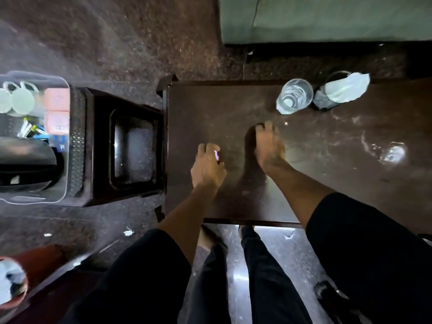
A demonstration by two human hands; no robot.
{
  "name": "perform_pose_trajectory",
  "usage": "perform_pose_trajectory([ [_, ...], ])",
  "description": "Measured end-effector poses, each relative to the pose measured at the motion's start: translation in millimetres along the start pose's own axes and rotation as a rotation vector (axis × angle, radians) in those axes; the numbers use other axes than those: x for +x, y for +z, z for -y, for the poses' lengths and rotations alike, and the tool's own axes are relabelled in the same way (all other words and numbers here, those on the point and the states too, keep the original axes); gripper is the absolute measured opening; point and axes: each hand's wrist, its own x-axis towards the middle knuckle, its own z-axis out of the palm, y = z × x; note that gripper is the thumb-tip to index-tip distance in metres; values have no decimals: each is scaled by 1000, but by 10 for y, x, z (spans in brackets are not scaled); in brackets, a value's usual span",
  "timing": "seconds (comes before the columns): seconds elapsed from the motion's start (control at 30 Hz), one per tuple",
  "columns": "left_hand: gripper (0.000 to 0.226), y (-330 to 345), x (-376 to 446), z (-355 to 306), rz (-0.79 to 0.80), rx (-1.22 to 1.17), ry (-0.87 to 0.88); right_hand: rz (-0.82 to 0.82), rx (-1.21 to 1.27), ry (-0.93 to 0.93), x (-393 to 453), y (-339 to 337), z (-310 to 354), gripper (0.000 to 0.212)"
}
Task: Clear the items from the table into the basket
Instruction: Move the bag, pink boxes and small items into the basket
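Basket point(35, 195) stood well left of the counter point(210, 108). Your left hand point(207, 166) pinched a small pink item point(217, 155); your right hand point(268, 148) lay spread, empty. Carry the item fully over the rim before releasing.

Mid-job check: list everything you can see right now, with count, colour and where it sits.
table: one, dark brown, centre and right
clear cup: one, transparent, far side of the table
white cloth: one, draped over a small dark object beside the cup
small pink item: one, held in the left hand; too small to identify
basket: one, clear plastic, far left, already holding mugs, orange boxes and a black item
dark stool: one, between basket and table
cushion: one, grey-green, top right
legs: two, black trousers, bottom centre
left hand: one, over the table's left part, closed on the pink item
right hand: one, fingers down on the table, holding nothing that shows
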Motion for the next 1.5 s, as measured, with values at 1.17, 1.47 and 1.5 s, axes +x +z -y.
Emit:
perform_pose_trajectory([
  [1.17,10,-923,-885,456,-409,-498,-170,67,221,-324,-1173,-744,1410,17],
  [1.47,16,-1957,-1053,1657,-643,-471,-161,8,214,-483,-1475,-826,3040,9],
  [1.5,17,-2058,-1064,1828,-666,-469,-182,-4,211,-523,-1498,-839,3253,10],
])
